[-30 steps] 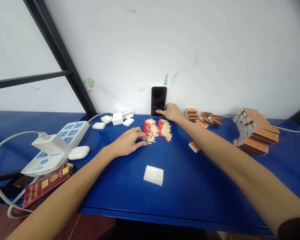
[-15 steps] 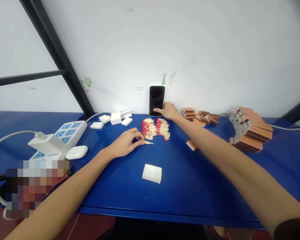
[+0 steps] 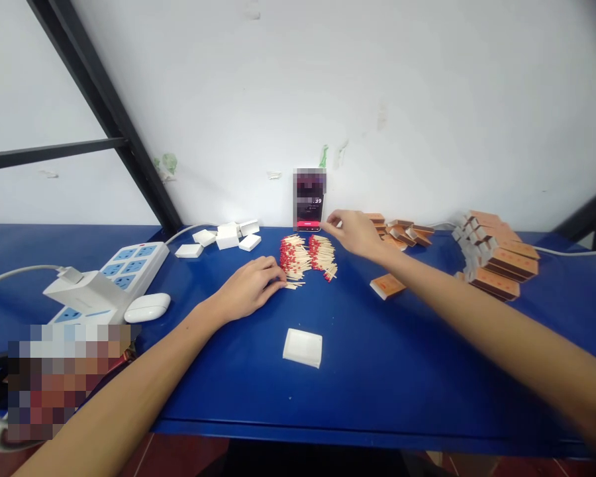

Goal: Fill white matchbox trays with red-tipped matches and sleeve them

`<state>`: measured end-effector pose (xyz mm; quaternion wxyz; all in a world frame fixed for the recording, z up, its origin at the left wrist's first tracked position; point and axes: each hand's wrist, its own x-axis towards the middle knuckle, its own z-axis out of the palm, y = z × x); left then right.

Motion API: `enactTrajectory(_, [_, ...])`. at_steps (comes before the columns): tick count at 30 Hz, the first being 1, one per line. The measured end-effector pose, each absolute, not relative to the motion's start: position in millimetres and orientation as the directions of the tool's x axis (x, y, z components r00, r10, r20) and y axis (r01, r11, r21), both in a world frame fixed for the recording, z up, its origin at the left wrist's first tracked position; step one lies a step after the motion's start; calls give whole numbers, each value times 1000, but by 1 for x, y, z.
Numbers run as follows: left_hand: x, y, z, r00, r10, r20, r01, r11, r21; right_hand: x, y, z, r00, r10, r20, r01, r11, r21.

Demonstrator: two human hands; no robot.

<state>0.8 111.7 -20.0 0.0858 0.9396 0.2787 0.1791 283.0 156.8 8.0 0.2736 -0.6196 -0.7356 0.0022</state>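
My left hand (image 3: pixel 252 288) rests on the blue table with thumb and fingertips pinched on a few matches (image 3: pixel 294 285), whose pale ends stick out to the right. Just beyond it lie two heaps of red-tipped matches, a left heap (image 3: pixel 294 257) and a right heap (image 3: pixel 322 253). My right hand (image 3: pixel 355 232) is at the lower right corner of a phone (image 3: pixel 310 199) leaning upright on the wall. Its thumb and fingers are apart, holding nothing, with one tip beside the lit screen. Nearer me lies a white matchbox tray (image 3: pixel 302 348).
White trays (image 3: pixel 228 237) lie in a group at the back left. Orange matchbox sleeves (image 3: pixel 506 255) are stacked at the right, with more (image 3: pixel 402 232) behind my right arm and one single sleeve (image 3: pixel 388 286). A power strip (image 3: pixel 139 265) and white earbud case (image 3: pixel 148 308) sit left.
The phone screen has gone from dark to lit, with numbers and a red bar. My right hand has drawn back slightly rightward from the screen. My left hand stays by the matches.
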Motion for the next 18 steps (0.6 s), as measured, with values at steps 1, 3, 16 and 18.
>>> enactTrajectory(1, [1,112,-20,782,552,290,489,-831,265,282,140,9,-138,905,403,903,282,-323])
enactTrajectory(3, [1,112,-20,784,547,294,479,-834,275,279,108,9,-269,858,438,887,398,-236])
enactTrajectory(16, [-8,89,-7,827,464,316,411,-884,223,239,52,-18,-594,759,268,755,641,-142])
enactTrajectory(18, [-9,86,-9,842,465,273,430,-885,180,229,58,-20,-572,771,281,748,631,-208])
